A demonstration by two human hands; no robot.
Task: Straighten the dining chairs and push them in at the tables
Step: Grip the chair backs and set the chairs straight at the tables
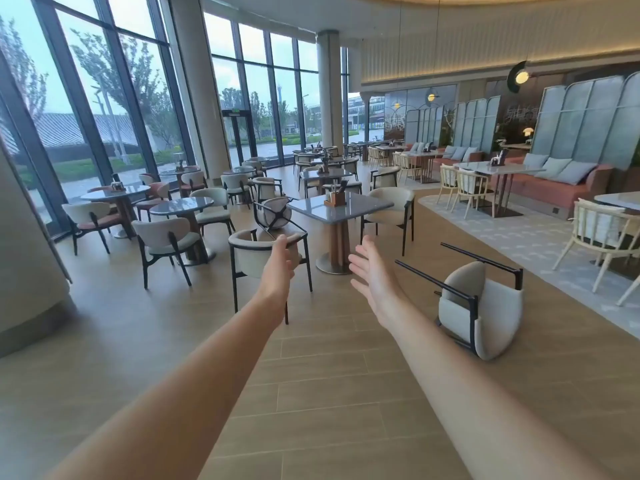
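A square grey table (341, 207) on a wooden pedestal stands ahead of me. An upright cream chair (254, 259) with black legs stands pulled out at its near left. Behind it another chair (275, 213) lies tipped over, its underside showing. A third chair (485, 306) lies on its side on the floor to the right. A fourth chair (393, 211) stands upright at the table's right side. My left hand (278, 268) reaches forward with straight fingers, in front of the near chair's backrest; contact is unclear. My right hand (372, 275) is stretched out, palm open, holding nothing.
Round tables with chairs (181, 206) fill the left by the glass wall. A wooden condiment holder (335, 199) sits on the square table. A raised carpeted area with pale wooden chairs (602, 233) and sofas lies right. A pillar (31, 258) stands at my near left.
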